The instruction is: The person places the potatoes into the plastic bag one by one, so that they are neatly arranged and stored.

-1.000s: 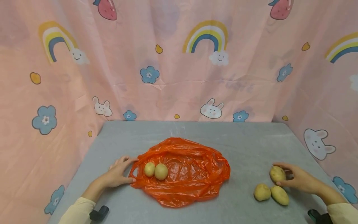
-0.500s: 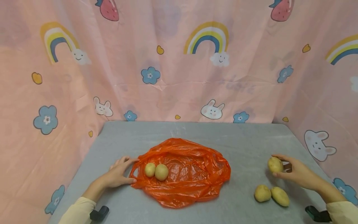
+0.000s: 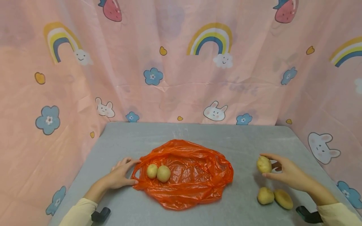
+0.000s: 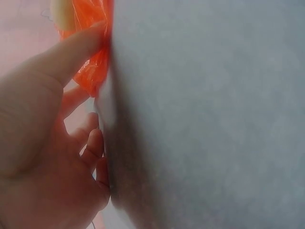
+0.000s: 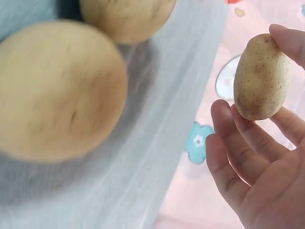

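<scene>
An orange plastic bag (image 3: pixel 195 191) lies spread on the grey table, with two round potatoes, a smaller one (image 3: pixel 152 171) and a larger one (image 3: pixel 163 174), at its left end. My left hand (image 3: pixel 120 175) rests at the bag's left handle, thumb and index finger spread apart on its edges; the thumb overlaps the plastic in the left wrist view. Off to the right, my right hand (image 3: pixel 291 174) pinches a potato (image 5: pixel 262 76) between thumb and fingertips, raised over the table. Two more potatoes, one roundish (image 3: pixel 266 196) and one oval (image 3: pixel 283 199), lie just below that hand.
A pink curtain (image 3: pixel 175 94) printed with rainbows, rabbits and flowers hangs behind the grey table (image 3: pixel 240 141) and along both sides. Dark wrist mounts (image 3: pixel 101 215) sit by both sleeves.
My right hand has lifted the potato off the table and carried it left towards the bag. The left hand, the bag and the other potatoes have stayed put.
</scene>
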Tool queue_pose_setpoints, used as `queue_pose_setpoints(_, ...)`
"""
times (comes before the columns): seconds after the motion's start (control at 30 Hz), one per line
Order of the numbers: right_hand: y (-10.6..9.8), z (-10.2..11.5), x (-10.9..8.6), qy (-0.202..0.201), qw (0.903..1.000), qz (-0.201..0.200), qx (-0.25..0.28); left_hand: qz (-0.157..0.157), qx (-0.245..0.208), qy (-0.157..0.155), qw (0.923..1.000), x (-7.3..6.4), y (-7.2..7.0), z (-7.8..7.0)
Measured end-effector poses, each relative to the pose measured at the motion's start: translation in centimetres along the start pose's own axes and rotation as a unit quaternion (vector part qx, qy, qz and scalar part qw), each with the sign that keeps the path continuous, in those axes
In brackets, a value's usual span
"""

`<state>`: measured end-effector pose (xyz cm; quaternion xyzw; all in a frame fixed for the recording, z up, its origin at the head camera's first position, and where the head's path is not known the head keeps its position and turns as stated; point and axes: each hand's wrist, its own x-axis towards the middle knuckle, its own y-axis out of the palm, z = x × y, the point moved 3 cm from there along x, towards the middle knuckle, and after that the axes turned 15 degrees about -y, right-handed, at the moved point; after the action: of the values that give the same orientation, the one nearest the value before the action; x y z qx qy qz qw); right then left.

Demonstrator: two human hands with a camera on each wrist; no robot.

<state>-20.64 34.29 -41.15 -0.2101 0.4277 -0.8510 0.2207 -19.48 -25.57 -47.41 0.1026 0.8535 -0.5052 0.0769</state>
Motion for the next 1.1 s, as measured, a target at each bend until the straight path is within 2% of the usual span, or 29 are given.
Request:
queue_pose_setpoints(0.17, 0.6, 0.9, 0.8, 0.003, 1.0, -0.003, 0.003, 0.006, -0.007, 0.002, 1.0, -0.1, 0.0, 0.0)
queue_pose_setpoints(0.37, 1.3, 2.0, 1.9, 0.01, 0.9998, -0.011, 0.011, -0.006, -0.017, 0.021, 0.9996, -0.2, 0.4, 0.1)
queue_pose_setpoints(0.5, 1.8, 2.6, 2.8, -0.002, 0.9997, -0.02, 0.01, -0.011, -0.014, 0.026, 0.9995, -0.2, 0.3, 0.1)
queue_pose_setpoints(0.77, 2.5, 4.0, 4.4, -0.018, 0.9993, -0.027, 0.016, -0.006, -0.008, 0.004, 0.9999, 0.1, -0.1, 0.2)
queue_pose_setpoints(1.1, 3.5, 5.7, 5.7, -0.027, 0.9983, -0.021, 0.047, -0.006, -0.003, 0.005, 1.0, 0.0, 0.1, 0.1)
